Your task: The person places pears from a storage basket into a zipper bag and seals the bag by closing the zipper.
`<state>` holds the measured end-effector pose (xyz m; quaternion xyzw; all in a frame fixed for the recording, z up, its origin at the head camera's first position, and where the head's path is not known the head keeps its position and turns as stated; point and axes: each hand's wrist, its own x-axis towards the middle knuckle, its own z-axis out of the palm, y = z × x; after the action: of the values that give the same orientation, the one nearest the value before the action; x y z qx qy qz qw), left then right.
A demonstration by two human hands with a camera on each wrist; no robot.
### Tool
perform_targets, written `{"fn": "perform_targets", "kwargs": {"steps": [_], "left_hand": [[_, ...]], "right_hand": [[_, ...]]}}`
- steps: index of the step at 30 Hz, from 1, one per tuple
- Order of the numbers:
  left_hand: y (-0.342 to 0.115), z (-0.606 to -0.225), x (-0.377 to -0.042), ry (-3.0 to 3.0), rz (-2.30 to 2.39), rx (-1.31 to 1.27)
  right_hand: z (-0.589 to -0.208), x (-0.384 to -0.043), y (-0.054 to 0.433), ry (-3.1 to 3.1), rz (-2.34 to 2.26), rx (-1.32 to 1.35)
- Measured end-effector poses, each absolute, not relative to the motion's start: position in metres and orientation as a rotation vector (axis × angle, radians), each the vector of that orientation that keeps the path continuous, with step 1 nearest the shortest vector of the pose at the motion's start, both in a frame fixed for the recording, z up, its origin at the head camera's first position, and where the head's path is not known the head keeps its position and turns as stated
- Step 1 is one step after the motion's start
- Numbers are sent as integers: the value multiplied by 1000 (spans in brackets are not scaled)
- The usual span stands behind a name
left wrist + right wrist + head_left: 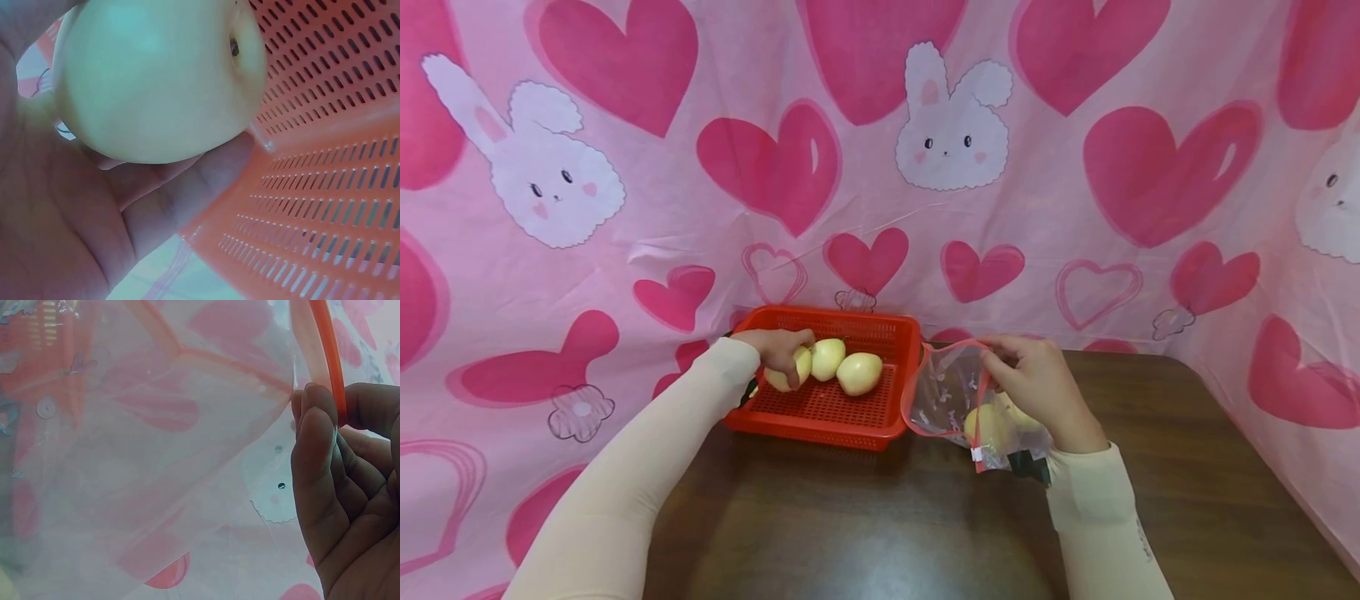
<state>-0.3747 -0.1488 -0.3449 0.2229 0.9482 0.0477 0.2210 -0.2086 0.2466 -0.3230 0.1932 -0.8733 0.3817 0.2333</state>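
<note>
My left hand (778, 348) reaches into the left side of a red plastic basket (820, 423) and grips a pale yellow apple (156, 81). In the left wrist view its fingers curl under the fruit, close by the slotted basket wall. Two more pale apples (859, 373) lie beside it in the basket. Right of the basket, my right hand (1033, 379) pinches the red edge of a clear zip bag (943, 387) between thumb and fingers. The bag's mouth gapes toward the basket, and pale yellow fruit (988, 427) sits inside it. A white slider (977, 454) hangs on its red edge.
Both stand on a dark brown wooden table (865, 525). Behind and along the sides hangs a pink cloth (865, 192) with hearts and rabbit faces, close behind the basket. A dark patch (1030, 467) shows under the bag, by the right wrist.
</note>
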Motion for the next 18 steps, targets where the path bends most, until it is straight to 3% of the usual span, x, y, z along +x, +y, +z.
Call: {"fn": "perform_targets", "kwargs": {"steps": [18], "left_hand": [[-146,-337,-371,2649,152,588]], "right_hand": [[-320,-206,247,-2425,1077,506]]}}
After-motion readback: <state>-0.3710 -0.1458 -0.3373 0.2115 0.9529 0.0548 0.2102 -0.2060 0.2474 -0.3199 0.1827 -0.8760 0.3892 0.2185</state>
